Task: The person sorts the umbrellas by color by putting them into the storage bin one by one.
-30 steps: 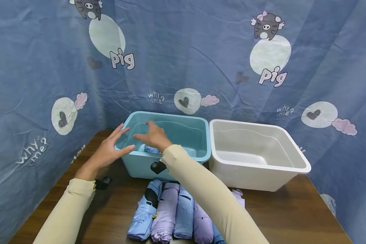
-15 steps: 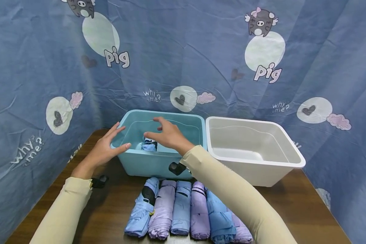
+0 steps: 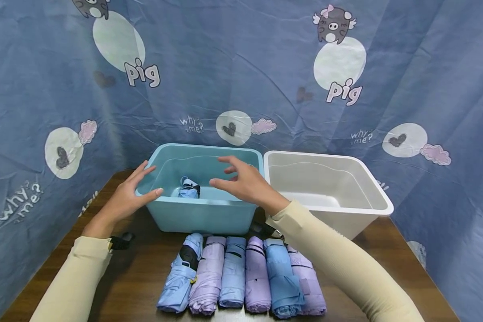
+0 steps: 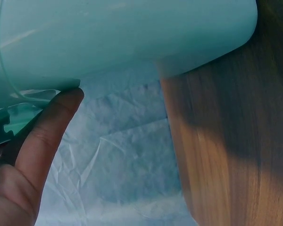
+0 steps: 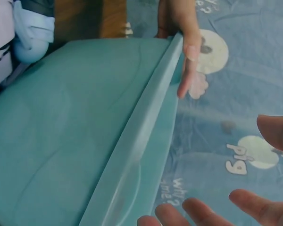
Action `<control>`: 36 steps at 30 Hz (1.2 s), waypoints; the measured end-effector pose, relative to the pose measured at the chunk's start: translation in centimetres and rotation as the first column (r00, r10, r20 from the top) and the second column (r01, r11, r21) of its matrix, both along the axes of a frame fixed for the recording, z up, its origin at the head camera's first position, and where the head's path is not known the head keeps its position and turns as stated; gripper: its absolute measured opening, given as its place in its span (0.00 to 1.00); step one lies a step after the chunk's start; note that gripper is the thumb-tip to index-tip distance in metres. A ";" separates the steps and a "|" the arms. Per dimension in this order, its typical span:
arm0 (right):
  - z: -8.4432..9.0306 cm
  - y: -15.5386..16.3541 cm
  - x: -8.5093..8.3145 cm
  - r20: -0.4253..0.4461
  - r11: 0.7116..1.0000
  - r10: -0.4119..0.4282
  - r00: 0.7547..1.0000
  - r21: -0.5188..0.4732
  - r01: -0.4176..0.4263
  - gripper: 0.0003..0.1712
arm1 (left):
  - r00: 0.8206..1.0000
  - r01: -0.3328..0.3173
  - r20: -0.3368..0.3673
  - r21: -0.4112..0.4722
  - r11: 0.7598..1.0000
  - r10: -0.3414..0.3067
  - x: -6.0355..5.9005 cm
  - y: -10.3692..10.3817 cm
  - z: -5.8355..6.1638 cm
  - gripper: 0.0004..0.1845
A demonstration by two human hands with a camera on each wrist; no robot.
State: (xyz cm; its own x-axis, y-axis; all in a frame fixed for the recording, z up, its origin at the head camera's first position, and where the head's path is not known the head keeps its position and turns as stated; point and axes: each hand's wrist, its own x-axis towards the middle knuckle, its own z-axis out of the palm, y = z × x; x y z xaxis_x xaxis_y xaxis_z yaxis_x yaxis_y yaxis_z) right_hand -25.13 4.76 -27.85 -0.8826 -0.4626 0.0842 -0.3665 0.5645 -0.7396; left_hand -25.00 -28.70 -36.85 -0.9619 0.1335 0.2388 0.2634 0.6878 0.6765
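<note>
My left hand (image 3: 124,197) is at the left end of the teal bin (image 3: 193,212), fingers spread and thumb near the front-left corner of the rim. In the right wrist view, that left hand (image 5: 181,35) shows at the bin's far end. My right hand (image 3: 245,181) hovers over the right part of the bin, fingers apart and nothing between them. Inside the bin, toward the left, lies a light-blue folded umbrella (image 3: 190,190). A row of several folded umbrellas, among them a blue one (image 3: 232,273) and a lilac one (image 3: 257,277), lies in front of the bin.
A white bin (image 3: 318,183) stands right beside the teal one, on the brown wooden table (image 3: 133,277). Behind both hangs a blue patterned cloth (image 3: 209,58). My right forearm (image 3: 346,259) crosses above the table's right side.
My right hand has moved right, away from the umbrella in the teal bin, leaving it in plain sight. The left hand stays by the bin's left end. The head view has shifted slightly.
</note>
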 end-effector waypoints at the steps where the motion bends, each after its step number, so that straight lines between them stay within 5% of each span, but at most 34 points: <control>1: 0.0 0.5 0.2 -0.007 1.000 0.002 1.000 -0.007 -0.002 0.37 | 1.000 -0.005 0.003 -0.001 1.000 0.005 0.0 0.0 0.0 0.43; 18: 1.2 9.1 3.3 -0.038 0.991 -0.083 0.996 -0.108 0.078 0.37 | 1.000 -0.014 0.016 0.000 1.000 0.014 0.0 -0.1 -0.3 0.43; 36: -1.3 15.6 6.5 -0.064 0.987 -0.098 0.993 -0.132 0.089 0.32 | 1.000 -0.010 0.012 -0.006 1.000 0.010 0.1 0.2 0.4 0.43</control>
State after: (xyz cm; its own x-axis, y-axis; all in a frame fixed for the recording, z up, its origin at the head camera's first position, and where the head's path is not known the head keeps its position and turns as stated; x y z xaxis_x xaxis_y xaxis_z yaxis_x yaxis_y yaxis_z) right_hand -18.61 20.40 -29.19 -0.9112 -0.3595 0.2012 -0.3702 0.5003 -0.7827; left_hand -24.90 -28.47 -36.44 -0.9660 0.1254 0.2261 0.2482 0.6944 0.6754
